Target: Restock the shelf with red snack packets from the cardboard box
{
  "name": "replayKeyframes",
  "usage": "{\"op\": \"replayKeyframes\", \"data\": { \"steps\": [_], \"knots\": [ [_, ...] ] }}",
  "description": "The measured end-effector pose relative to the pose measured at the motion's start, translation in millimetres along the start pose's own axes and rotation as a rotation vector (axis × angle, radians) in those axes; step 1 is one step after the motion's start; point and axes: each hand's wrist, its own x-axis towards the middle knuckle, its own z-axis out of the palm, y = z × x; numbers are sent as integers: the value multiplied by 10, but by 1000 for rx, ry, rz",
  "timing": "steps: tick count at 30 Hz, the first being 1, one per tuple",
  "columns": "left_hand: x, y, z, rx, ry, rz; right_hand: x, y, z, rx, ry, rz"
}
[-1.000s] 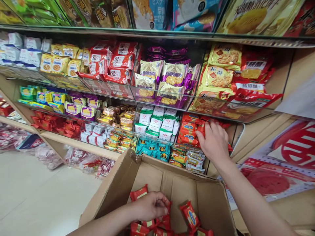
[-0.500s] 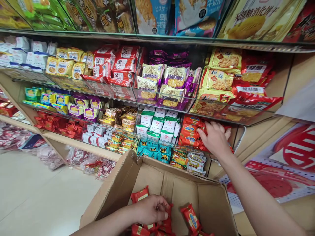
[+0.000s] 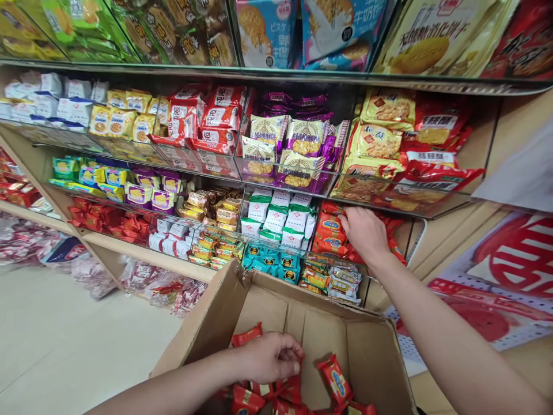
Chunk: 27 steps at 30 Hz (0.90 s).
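Note:
My left hand (image 3: 270, 357) reaches down into an open cardboard box (image 3: 224, 311) and its fingers are closed on small red snack packets (image 3: 285, 392) lying at the bottom. More red packets (image 3: 334, 380) lie loose beside it. My right hand (image 3: 365, 230) is up at the shelf, fingers curled on the pile of orange-red snack packets (image 3: 330, 230) in a clear bin at the right end of the lower shelf.
Clear-fronted shelf bins hold white-green packets (image 3: 280, 216), purple biscuit packs (image 3: 298, 144), red bags (image 3: 436, 167) and teal packets (image 3: 268, 259). Big bags fill the top shelf (image 3: 268, 29). Pale floor tiles (image 3: 64, 346) lie at left. A red-and-white poster (image 3: 514, 265) leans at right.
My right hand has shifted left and slightly up across the orange-red packets, its fingers curling in. My left hand stays in the box on the red packets.

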Motion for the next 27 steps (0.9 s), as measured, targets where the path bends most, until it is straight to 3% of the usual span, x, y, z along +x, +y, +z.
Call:
{"op": "replayKeyframes", "data": {
  "steps": [2,4,6,8,13,18,23,27],
  "knots": [
    [-48,160,-82,142,81,118,-65,17,5,7,53,-37],
    [-66,351,-197,322,215,327,-145,25,10,25,96,-72],
    [-19,553,-330,537,331,533,-215,20,13,40,111,-82],
    [100,746,-455,759,452,634,-259,9,15,56,79,-62],
    [557,1101,-630,1172,675,593,-254,14,15,179,7,-35],
    [913,1223,-665,1322,772,456,-169,18,28,193,-53,-26],
    [1032,1260,-696,1355,805,406,-137,9,48,246,-37,-3],
    [996,1259,-716,1352,826,412,-368,1,-53,355,97,6]
  ]
}}
